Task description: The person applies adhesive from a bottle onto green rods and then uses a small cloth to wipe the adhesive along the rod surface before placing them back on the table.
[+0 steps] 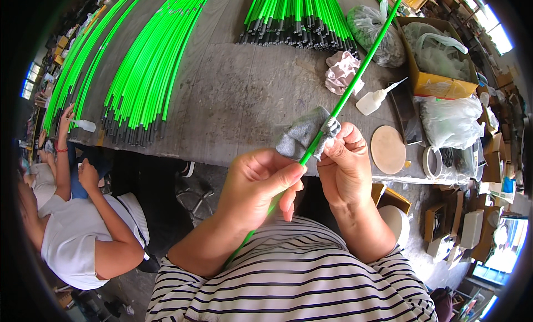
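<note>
A long green rod (363,64) runs slantwise from the upper right down past my waist. My left hand (258,183) is closed round it, the thumb lying along the rod. Just above, my right hand (347,166) pinches a grey cloth (302,134) that is wrapped partly about the rod, close to a small pale band on it. Part of the cloth spreads to the left behind the rod. The fingertips of my left hand are partly hidden behind the rod.
Bundles of green rods with black ends (141,94) lie on the table (216,100). To the right are a crumpled rag (341,72), a squeeze bottle (372,101), a round disc (388,150), a tape ring (432,162) and a yellow box (444,89). A co-worker (78,233) sits at the left.
</note>
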